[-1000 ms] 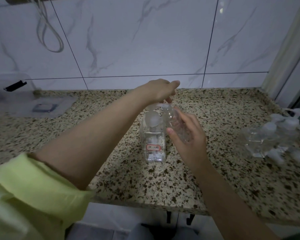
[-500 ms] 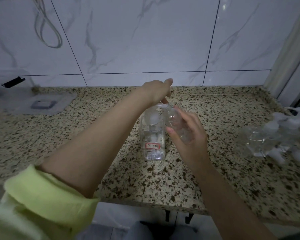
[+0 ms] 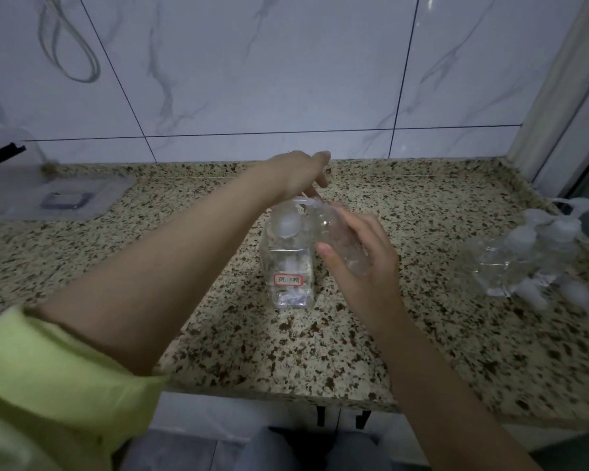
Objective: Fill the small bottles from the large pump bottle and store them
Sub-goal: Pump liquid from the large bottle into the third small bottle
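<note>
A large clear square pump bottle [image 3: 288, 270] with a red-bordered label stands mid-counter. My left hand [image 3: 300, 175] rests on top of its pump head, fingers pointing right and pressing down. My right hand [image 3: 361, 263] grips a small clear bottle [image 3: 340, 239], tilted with its mouth up against the pump's spout. The spout itself is mostly hidden by my left fingers. Several more small clear bottles with white pump caps [image 3: 531, 253] lie clustered at the right end of the counter.
A speckled granite counter [image 3: 320, 351] runs beneath a marble-tiled wall. At the far left sit a clear plastic box [image 3: 11, 154] and its flat lid [image 3: 62, 202]. A cable loop [image 3: 72, 45] hangs on the wall.
Both hands stay at the pump bottle with the small bottle under the spout. My left hand has dipped slightly on the pump head; the camera has shifted a little.
</note>
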`<state>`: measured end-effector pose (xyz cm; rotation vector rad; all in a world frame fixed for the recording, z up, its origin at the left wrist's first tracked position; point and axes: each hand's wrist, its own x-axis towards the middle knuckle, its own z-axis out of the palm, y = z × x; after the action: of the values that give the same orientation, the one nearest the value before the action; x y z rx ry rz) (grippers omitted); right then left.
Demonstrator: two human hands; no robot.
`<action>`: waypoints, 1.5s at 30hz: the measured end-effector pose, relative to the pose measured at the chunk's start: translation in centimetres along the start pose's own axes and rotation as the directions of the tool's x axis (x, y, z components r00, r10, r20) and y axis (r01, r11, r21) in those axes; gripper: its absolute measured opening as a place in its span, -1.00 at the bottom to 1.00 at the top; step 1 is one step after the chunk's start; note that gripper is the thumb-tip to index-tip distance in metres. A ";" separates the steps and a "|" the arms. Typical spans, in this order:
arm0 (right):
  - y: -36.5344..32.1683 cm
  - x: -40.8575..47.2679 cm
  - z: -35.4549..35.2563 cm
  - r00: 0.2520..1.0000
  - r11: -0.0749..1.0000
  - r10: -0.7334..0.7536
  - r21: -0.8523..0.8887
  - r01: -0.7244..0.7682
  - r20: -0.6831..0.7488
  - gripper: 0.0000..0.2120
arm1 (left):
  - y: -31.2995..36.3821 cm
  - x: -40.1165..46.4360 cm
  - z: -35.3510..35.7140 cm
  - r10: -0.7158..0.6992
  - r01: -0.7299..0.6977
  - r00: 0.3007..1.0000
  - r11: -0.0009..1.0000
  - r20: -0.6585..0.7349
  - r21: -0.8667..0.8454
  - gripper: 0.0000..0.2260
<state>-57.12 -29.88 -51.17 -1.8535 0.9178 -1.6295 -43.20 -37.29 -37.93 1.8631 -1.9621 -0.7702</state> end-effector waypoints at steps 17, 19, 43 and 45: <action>-0.2 0.0 -0.4 0.997 0.994 0.069 0.085 -0.066 -0.031 -0.54 | 1.1 -0.1 0.0 -0.027 0.012 0.996 0.985 0.083 0.173 -0.43; -0.2 0.0 -0.5 0.997 0.993 0.067 0.097 -0.065 -0.024 -0.57 | 0.9 -0.1 0.0 -0.038 0.025 0.996 0.988 0.081 0.156 -0.44; -0.6 -0.2 -0.2 0.996 0.989 0.092 0.118 -0.091 -0.002 -0.57 | 0.8 -0.7 0.1 -0.012 0.003 0.998 0.990 0.060 0.143 -0.41; -0.6 -0.2 -0.3 0.995 0.986 0.098 0.134 -0.097 -0.001 -0.57 | 0.8 -0.6 0.2 -0.003 -0.005 0.998 0.990 0.056 0.143 -0.40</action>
<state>-57.31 -29.27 -50.81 -1.6878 0.8665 -1.5996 -43.88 -36.66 -37.53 1.9410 -2.1033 -0.7053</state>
